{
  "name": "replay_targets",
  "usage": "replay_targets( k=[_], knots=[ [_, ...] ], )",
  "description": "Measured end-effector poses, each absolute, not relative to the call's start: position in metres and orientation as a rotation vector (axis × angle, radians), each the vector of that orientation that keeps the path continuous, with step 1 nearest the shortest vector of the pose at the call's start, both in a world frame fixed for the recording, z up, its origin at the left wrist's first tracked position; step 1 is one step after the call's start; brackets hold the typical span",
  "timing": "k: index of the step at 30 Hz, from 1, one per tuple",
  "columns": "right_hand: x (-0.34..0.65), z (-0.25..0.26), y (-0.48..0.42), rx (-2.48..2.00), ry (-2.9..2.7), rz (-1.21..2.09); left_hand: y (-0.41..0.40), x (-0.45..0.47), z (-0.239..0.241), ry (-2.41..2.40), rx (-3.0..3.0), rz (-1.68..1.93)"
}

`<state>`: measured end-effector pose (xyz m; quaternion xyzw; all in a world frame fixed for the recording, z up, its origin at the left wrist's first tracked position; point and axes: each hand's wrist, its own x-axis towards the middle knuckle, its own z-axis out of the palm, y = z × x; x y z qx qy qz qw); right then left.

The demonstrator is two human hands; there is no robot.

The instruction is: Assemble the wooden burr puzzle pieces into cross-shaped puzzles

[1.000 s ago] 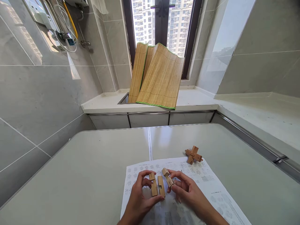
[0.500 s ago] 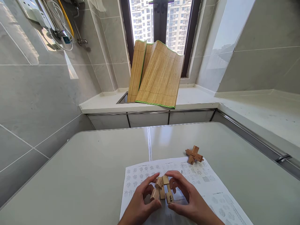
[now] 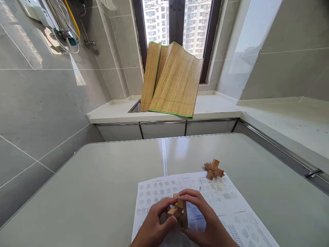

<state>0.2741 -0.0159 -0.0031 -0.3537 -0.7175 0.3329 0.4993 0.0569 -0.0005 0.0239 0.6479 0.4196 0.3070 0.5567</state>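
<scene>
Several light wooden puzzle pieces [image 3: 181,216] are gripped between my two hands, low in the middle of the head view. My left hand [image 3: 159,219] pinches the cluster from the left, thumb in front and fingers behind. From the right, my right hand [image 3: 202,216] closes on the upright piece with a dark mark on its lower end. Fingers hide part of how the pieces fit together. Beneath lies a printed instruction sheet [image 3: 154,188] with small diagrams. A darker wooden burr puzzle [image 3: 214,169], cross-shaped, rests at the sheet's far right corner.
The sheet lies on a pale table [image 3: 102,185] with a seam down its middle. Behind it runs a white ledge [image 3: 113,115], where a folded bamboo mat [image 3: 177,82] leans against the window. Grey tiled walls [image 3: 51,103] stand on both sides.
My hands have come closer together, and the wooden pieces sit tighter against each other. The right-hand piece with the mark has turned. The cross-shaped puzzle lies as before.
</scene>
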Motion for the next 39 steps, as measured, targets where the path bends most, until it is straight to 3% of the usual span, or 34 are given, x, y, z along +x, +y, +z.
replay_targets(
  k=[39],
  knots=[
    [0.269,-0.008,-0.017,-0.797,-1.925,0.413,-0.009,0.069,0.034,0.951,1.494,0.703]
  ],
)
